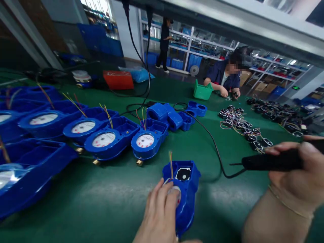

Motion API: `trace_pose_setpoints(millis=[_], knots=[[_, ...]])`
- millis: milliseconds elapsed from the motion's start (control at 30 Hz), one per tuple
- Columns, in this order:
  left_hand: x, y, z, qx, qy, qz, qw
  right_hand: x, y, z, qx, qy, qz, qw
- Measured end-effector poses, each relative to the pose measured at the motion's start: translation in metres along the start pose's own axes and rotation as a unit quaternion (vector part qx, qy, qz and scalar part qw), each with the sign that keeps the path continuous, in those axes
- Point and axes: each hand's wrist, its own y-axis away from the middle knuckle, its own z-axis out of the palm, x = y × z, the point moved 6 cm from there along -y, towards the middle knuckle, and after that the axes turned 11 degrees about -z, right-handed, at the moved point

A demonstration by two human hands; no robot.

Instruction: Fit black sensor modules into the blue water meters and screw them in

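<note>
A blue water meter [187, 202] lies on the green bench in front of me, a black, white-edged part [183, 174] in its square compartment and thin coloured wires rising beside it. Across its round dial, partly covering it, rest the fingers of my left hand [160, 209], steadying the housing; the thumb is mostly cut off below. On the right, my right hand [296, 175] is wrapped around a black corded electric screwdriver [273, 162], held above the bench. Its cord leaves the left end, and its other end runs out of view.
Several blue water meters [101, 140] with wires stand in rows at left. Blue covers [164, 114] lie ahead, near the looping black cord [211, 135]. Wired black parts [238, 123] are spread at right. A co-worker [225, 76] sits across the bench by a green bin [203, 90].
</note>
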Motion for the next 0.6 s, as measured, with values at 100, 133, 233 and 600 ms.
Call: trace_pose_setpoints(millis=[100,133,233,600], knots=[[0.008,-0.006,-0.003,0.011,-0.002,-0.18,0.984,0.015,-0.001,0.007,0.044,-0.003,-0.005,0.999],[0.012,-0.009,-0.006,0.014,0.013,-0.209,0.978,0.02,-0.002,0.01,0.039,-0.017,0.015,0.999],[0.017,-0.016,-0.02,0.048,0.148,-0.258,0.954,0.022,-0.011,0.005,0.043,-0.083,0.045,0.995],[-0.002,-0.006,-0.017,0.12,0.447,-0.356,0.812,0.01,-0.034,-0.037,0.142,-0.08,0.009,0.987]])
